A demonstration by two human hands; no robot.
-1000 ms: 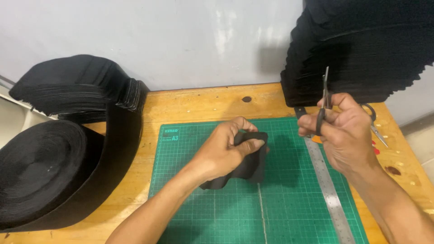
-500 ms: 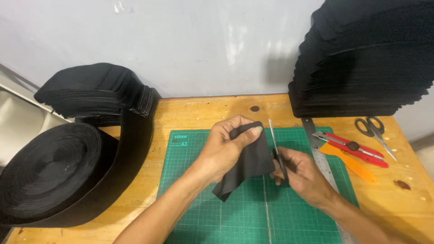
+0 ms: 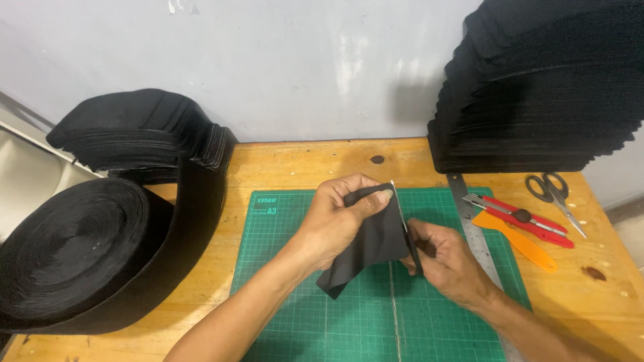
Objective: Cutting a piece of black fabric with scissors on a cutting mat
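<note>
My left hand (image 3: 342, 218) pinches the top edge of a folded piece of black fabric (image 3: 367, 248) and holds it up over the green cutting mat (image 3: 295, 295). My right hand (image 3: 446, 261) grips a pair of black-handled scissors (image 3: 404, 224), whose blades point upward along the right edge of the fabric, touching it.
A big roll of black webbing (image 3: 74, 248) sits at the left, with a stack of cut black pieces (image 3: 144, 131) behind it. A tall pile of black pieces (image 3: 543, 87) stands back right. A steel ruler (image 3: 469, 214), red utility knife (image 3: 520, 216), orange tool (image 3: 516, 241) and second scissors (image 3: 553, 194) lie right.
My right hand brought the scissors down from beside the tall pile to the fabric's right edge. My left hand lifted and unfolded the fabric above the mat.
</note>
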